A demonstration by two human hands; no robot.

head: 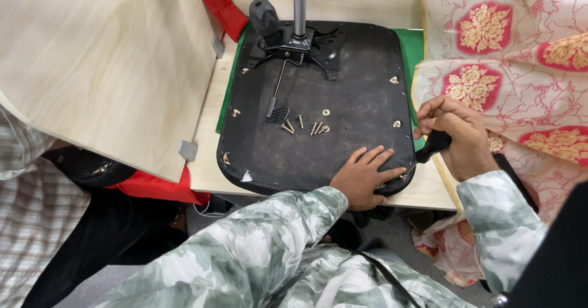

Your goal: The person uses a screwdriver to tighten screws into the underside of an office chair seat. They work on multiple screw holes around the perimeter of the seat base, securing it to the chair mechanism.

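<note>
An upturned black chair seat (343, 99) lies on a pale wooden table, its metal base plate and gas-lift post (299, 14) at the far side. My left hand (364, 176) presses flat on the seat's near right corner, fingers spread. My right hand (459, 136) grips a black-handled screwdriver (432, 146) whose tip points at the seat's right near edge, beside my left fingers. Several loose brass screws and a washer (306, 124) rest in the middle of the seat. Small brass fittings dot the seat's rim.
A large light wooden panel (104, 63) with metal brackets leans over the table's left. Green cloth (411, 44) lies under the seat, red fabric (153, 185) below the panel. A person in floral cloth (508, 57) sits right; another in checked sleeve (24, 191) is left.
</note>
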